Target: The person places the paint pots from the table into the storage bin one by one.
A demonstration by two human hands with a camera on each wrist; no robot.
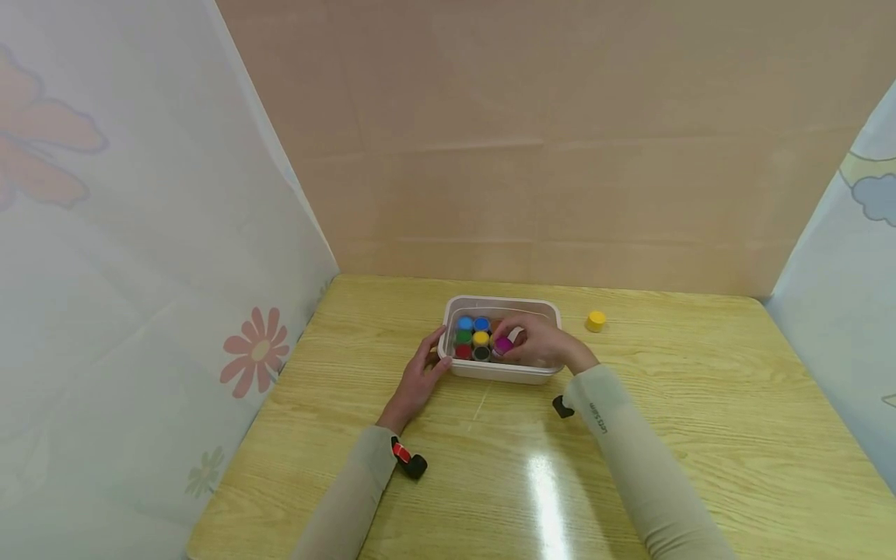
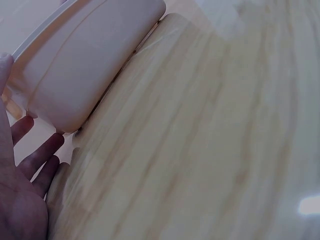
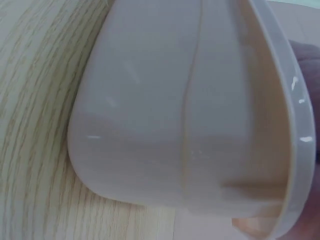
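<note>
A white plastic box [image 1: 500, 376] stands on the table, holding several small paint jars with coloured lids in its left half. My right hand [image 1: 535, 340] reaches over the rim and pinches a purple-lidded jar [image 1: 502, 345] beside the black-lidded jar [image 1: 481, 353] and the yellow-lidded jar [image 1: 481, 338]. At the box's left end rests my left hand [image 1: 422, 377], its thumb at the front corner. In the left wrist view, its spread fingers [image 2: 42, 152] touch the box's outer wall [image 2: 95, 60]. The right wrist view shows mostly the box's outside [image 3: 150, 115]; the jars are hidden there.
A yellow cap-like piece [image 1: 596, 321] lies on the wooden table [image 1: 700, 404] to the right of the box. Behind the table rises a brown backdrop [image 1: 560, 194], with a flower-printed sheet [image 1: 140, 311] along the left side.
</note>
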